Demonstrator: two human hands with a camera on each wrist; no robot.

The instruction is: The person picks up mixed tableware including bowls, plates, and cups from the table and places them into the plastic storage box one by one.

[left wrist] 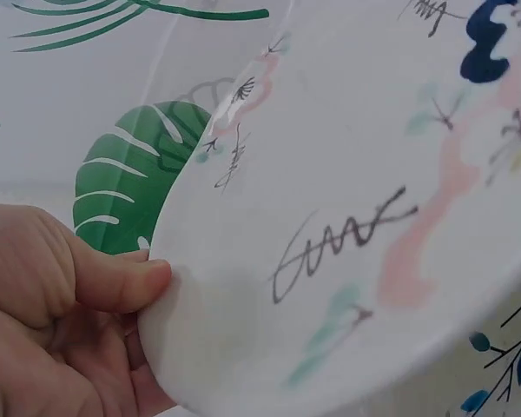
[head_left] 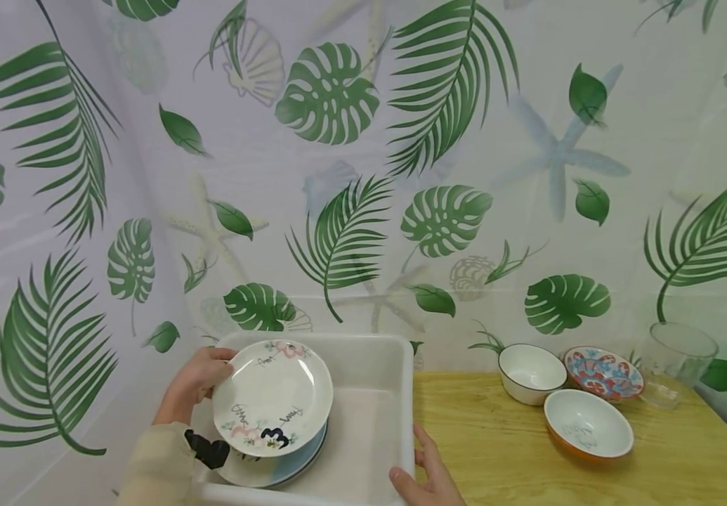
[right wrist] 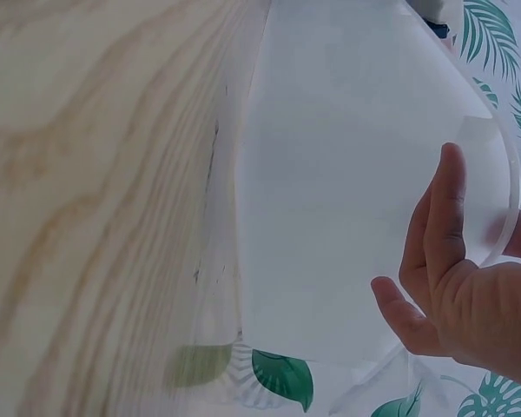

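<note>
A white plate with pink flowers, dark blue shapes and black script (head_left: 272, 400) is tilted up over the left part of a white plastic basin (head_left: 372, 365). My left hand (head_left: 201, 376) pinches its left edge, thumb on the upper face, as the left wrist view shows closely (left wrist: 61, 304). Under it lie more plates (head_left: 300, 460), one partly blue, mostly hidden. My right hand (head_left: 429, 474) holds the basin's right wall, thumb over the rim and fingers along the outside. In the right wrist view those fingers (right wrist: 443, 217) are only loosely bent.
The wooden table (head_left: 483, 457) extends to the basin's right. On it stand a white bowl with a dark rim (head_left: 530, 372), a red-and-blue patterned bowl (head_left: 603, 371), an orange-sided bowl (head_left: 587, 425) and a clear glass container (head_left: 673, 365). A leaf-patterned curtain (head_left: 363, 161) hangs behind.
</note>
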